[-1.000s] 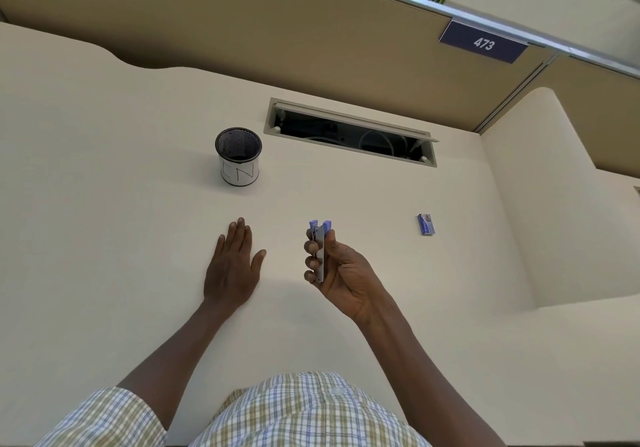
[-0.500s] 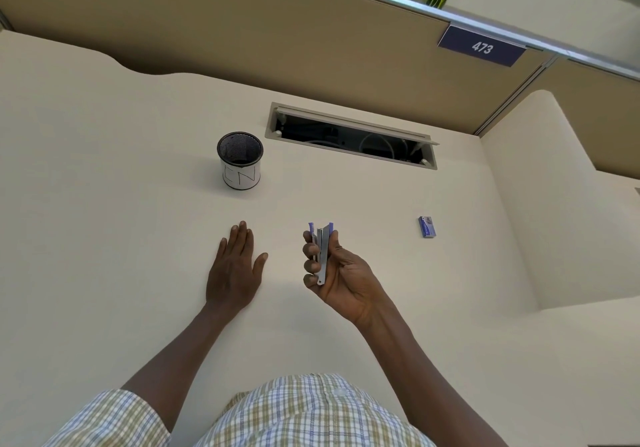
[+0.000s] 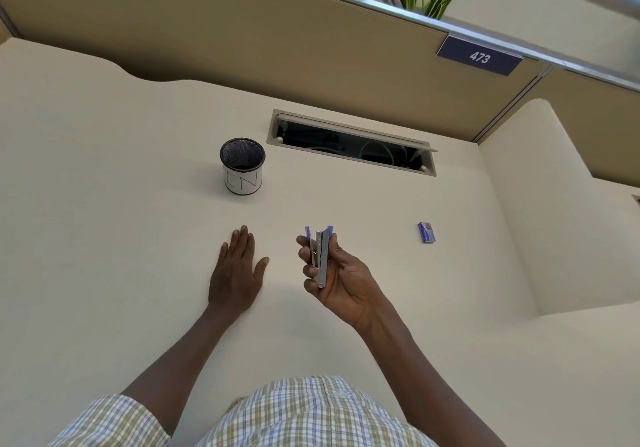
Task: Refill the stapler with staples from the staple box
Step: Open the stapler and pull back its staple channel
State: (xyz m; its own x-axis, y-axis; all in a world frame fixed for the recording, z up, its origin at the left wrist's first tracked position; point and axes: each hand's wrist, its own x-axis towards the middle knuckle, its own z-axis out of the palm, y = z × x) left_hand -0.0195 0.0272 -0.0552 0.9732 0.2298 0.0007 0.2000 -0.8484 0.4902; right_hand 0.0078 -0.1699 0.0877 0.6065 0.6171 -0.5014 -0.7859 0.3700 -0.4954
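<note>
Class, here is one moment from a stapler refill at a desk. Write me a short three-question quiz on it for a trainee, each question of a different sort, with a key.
1. True or false: the left hand lies flat on the desk, holding nothing.
2. Multiple choice: where is the staple box? A) in the right hand; B) on the desk, to the right of the right hand; C) inside the mesh cup.
3. Fill in: the right hand holds the ______ above the desk.

Key: 1 true; 2 B; 3 stapler.
</note>
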